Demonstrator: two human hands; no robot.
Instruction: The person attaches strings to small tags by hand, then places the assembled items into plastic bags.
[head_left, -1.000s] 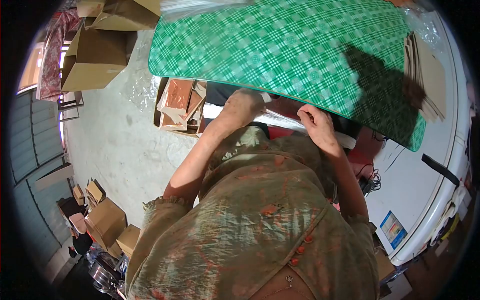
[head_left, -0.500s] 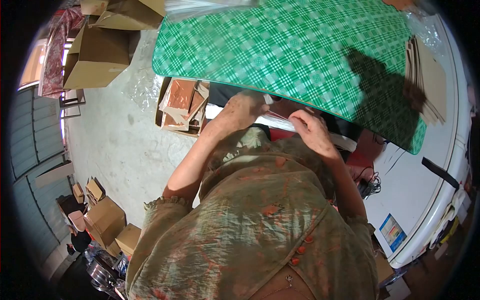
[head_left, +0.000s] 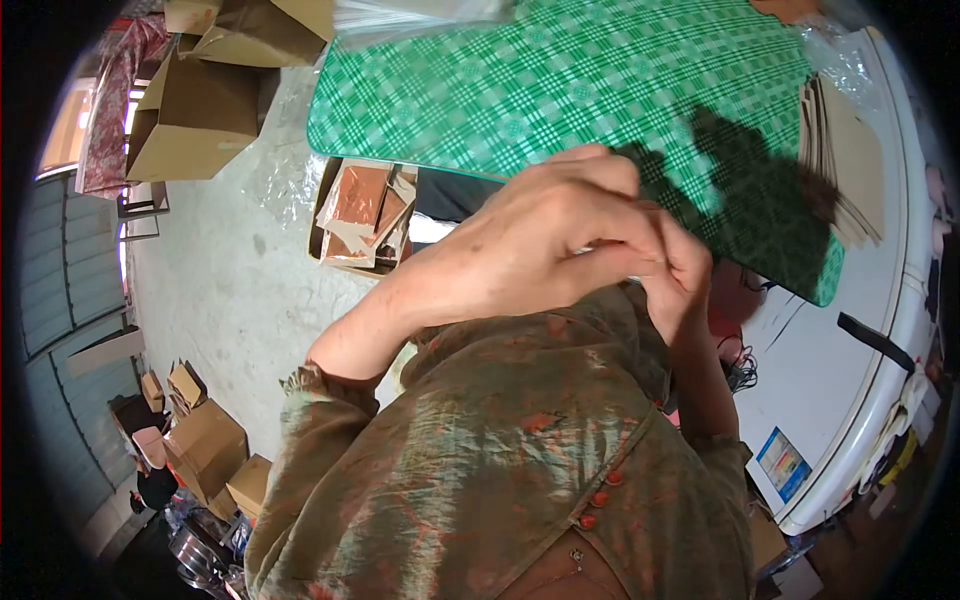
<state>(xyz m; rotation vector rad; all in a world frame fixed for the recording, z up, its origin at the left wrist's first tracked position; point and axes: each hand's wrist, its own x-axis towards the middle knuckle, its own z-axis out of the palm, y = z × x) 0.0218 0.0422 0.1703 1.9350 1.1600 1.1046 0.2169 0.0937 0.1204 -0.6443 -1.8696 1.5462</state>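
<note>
My left hand (head_left: 535,240) is raised close to the camera, above the near edge of the green checked table (head_left: 600,90). Its fingers are curled and pinched together. My right hand (head_left: 682,275) meets it from the right, fingertips against the left fingertips. A small pale sliver (head_left: 588,247) shows between the pinching fingers; I cannot make out what it is. Below the hands, a white strip of clear plastic sheets (head_left: 432,228) lies under the table edge, mostly hidden by my left forearm.
An open box of copper-coloured packets (head_left: 362,212) sits on the floor under the table. A stack of brown card (head_left: 845,165) lies at the table's right end on a white surface (head_left: 830,380). Cardboard boxes (head_left: 195,110) stand at the back left and several more (head_left: 205,445) at lower left.
Both hands have lifted from the plastic sheets at the table edge up toward the camera and come together, fingertips pinched.
</note>
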